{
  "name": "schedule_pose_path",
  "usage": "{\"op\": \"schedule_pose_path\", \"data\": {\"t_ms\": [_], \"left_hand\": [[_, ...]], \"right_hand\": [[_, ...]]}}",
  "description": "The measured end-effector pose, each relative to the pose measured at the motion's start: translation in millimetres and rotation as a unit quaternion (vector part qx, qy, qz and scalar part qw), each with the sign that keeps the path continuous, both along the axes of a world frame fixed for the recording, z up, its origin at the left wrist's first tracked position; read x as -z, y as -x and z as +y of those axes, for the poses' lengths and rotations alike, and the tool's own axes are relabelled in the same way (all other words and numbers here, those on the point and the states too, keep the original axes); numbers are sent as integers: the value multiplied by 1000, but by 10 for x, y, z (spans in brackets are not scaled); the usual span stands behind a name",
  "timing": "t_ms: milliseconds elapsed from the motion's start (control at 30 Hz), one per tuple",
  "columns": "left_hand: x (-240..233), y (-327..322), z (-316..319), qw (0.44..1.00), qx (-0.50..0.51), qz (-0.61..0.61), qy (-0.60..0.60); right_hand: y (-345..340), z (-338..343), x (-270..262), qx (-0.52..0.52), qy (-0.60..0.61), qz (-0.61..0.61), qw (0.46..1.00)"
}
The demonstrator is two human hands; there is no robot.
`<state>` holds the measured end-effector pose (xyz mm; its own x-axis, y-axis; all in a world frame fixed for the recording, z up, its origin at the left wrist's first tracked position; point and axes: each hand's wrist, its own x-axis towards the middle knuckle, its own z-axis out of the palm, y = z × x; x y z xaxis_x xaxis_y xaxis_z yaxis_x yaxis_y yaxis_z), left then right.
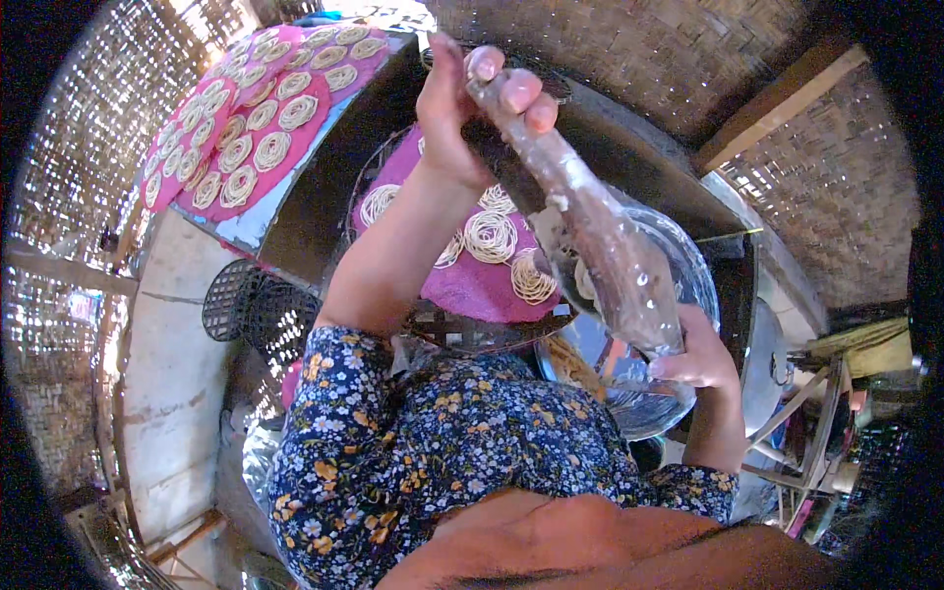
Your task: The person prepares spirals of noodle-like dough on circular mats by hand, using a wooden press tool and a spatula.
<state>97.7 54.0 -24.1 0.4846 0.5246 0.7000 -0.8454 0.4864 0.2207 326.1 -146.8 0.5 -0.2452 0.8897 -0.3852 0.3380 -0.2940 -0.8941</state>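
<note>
A long clear plastic bag of pale, wet-looking paste or dough slants between my hands. My left hand curls its fingers over the narrow upper end, thumb pointing up. My right hand grips the wider lower end, with its thumb along the bag's edge. Beneath my left forearm is a round tray covered with pink cloth. Coiled pale strands, such as one coil, lie on this cloth; my arm and the bag hide part of it. Behind the bag is a shiny round basin, partly covered.
At the upper left, a table bears overlapping pink cloth rounds with several pale coils. A dark plastic basket stands below it. Woven bamboo walls surround the space. A wooden frame stands at the right.
</note>
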Motion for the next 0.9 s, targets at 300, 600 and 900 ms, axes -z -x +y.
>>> {"op": "schedule_pose_path", "data": {"t_ms": [300,600,900], "left_hand": [[252,-272,-152,999,40,-2,28],[1196,-629,-311,841,27,537,-61],[1192,-508,-463,670,-57,685,-280]], "right_hand": [[-186,-232,62,8,22,-15,1000],[-200,-256,191,19,-28,-12,999],[-225,-230,305,61,-77,6,995]]}}
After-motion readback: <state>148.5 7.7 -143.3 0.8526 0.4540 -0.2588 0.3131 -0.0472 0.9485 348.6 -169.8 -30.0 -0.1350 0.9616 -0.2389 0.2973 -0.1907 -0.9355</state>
